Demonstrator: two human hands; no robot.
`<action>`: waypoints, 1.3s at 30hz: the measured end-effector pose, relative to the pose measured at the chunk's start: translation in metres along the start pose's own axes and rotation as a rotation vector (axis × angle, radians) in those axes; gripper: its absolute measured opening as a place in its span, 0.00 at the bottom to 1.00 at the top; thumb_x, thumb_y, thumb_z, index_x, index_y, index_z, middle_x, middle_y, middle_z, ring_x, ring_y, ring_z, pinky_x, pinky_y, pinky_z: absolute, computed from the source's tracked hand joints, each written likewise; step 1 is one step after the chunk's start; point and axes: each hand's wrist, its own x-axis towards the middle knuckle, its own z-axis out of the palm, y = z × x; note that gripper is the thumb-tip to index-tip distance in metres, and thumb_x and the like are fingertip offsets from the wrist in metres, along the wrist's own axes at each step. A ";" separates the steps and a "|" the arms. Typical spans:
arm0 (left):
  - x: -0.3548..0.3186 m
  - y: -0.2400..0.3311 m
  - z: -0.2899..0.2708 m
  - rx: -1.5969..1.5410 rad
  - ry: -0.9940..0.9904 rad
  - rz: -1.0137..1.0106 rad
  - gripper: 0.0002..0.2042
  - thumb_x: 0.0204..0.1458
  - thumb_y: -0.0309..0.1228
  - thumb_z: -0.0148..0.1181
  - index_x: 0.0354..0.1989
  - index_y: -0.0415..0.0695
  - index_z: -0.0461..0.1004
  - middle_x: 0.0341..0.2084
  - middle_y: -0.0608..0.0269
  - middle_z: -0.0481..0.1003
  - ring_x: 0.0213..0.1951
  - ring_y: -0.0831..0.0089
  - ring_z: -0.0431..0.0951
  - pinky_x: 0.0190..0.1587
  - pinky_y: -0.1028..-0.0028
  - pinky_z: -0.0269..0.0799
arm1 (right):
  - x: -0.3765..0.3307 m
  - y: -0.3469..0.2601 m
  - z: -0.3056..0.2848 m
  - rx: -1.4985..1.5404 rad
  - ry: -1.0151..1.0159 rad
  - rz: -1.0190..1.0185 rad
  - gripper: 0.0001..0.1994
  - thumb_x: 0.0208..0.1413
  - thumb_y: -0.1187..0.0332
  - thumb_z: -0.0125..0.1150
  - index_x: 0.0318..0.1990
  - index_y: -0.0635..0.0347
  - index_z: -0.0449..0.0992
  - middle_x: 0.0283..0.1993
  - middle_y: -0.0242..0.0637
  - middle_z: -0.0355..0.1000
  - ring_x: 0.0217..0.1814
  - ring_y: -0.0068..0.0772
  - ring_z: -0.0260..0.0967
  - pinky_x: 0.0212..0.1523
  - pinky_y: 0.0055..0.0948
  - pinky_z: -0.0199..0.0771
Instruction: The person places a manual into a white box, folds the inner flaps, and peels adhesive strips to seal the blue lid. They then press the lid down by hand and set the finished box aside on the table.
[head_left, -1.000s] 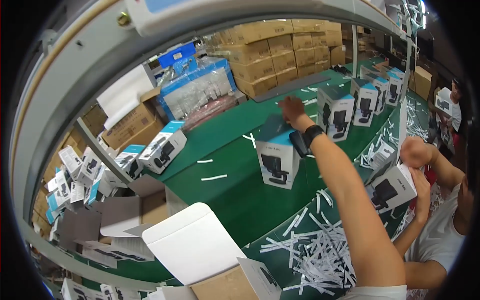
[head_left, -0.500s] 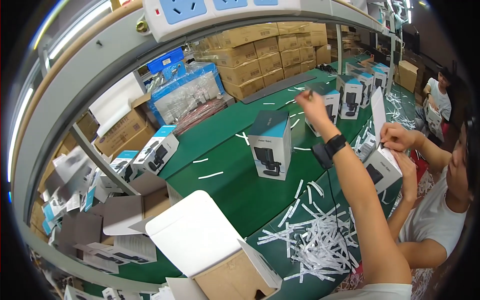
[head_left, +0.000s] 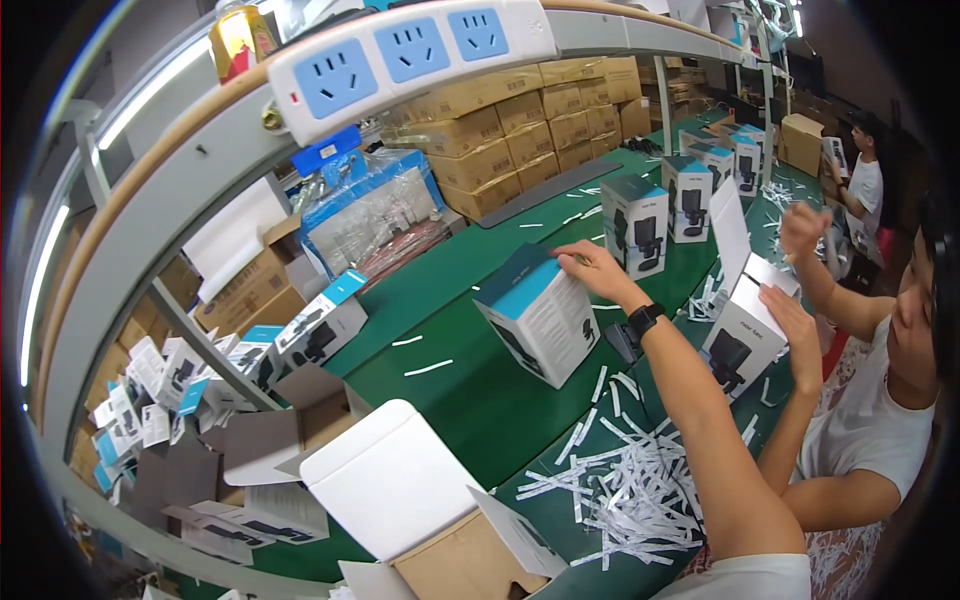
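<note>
Past the open box (head_left: 390, 475) and paper strips (head_left: 635, 495), the blue-topped box (head_left: 545, 325) is on the green table (head_left: 455, 420); the right hand (head_left: 598, 272) touches its top edge, but I can't tell if the fingers pinch, and the left hand is out of sight. It looks stiff, smooth and maybe heavy, so hold both sides. More boxes (head_left: 635, 222) stand behind.

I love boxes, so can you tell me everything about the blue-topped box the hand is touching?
This box looks like cardboard, with white sides and a blue top, part darker, part brighter. One side has rows of small print and a dark picture near its edge. The top looks closed. The box looks tilted over the green table, and the hand touches its top, near a corner. I can't tell whether its bottom fully rests there.
</note>
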 end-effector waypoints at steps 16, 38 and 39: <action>0.004 0.001 0.017 0.137 -0.053 0.167 0.07 0.58 0.27 0.62 0.40 0.35 0.79 0.28 0.59 0.77 0.27 0.70 0.73 0.34 0.72 0.73 | -0.069 -0.050 0.009 -0.282 0.177 -0.024 0.19 0.55 0.65 0.72 0.53 0.60 0.81 0.65 0.44 0.73 0.54 0.28 0.76 0.55 0.28 0.75; 0.006 0.071 -0.044 -0.154 -0.282 0.109 0.18 0.51 0.20 0.64 0.52 0.35 0.74 0.39 0.61 0.77 0.37 0.74 0.77 0.41 0.74 0.75 | -0.137 -0.104 0.056 -0.026 0.046 0.168 0.22 0.61 0.66 0.63 0.60 0.65 0.71 0.45 0.32 0.76 0.40 0.26 0.71 0.42 0.29 0.73; 0.009 0.087 -0.059 -0.135 -0.239 0.232 0.20 0.50 0.20 0.65 0.53 0.35 0.73 0.42 0.58 0.76 0.41 0.73 0.77 0.44 0.74 0.75 | -0.169 -0.168 0.083 0.250 -0.156 0.282 0.20 0.62 0.68 0.61 0.59 0.66 0.71 0.45 0.31 0.76 0.36 0.19 0.67 0.37 0.25 0.71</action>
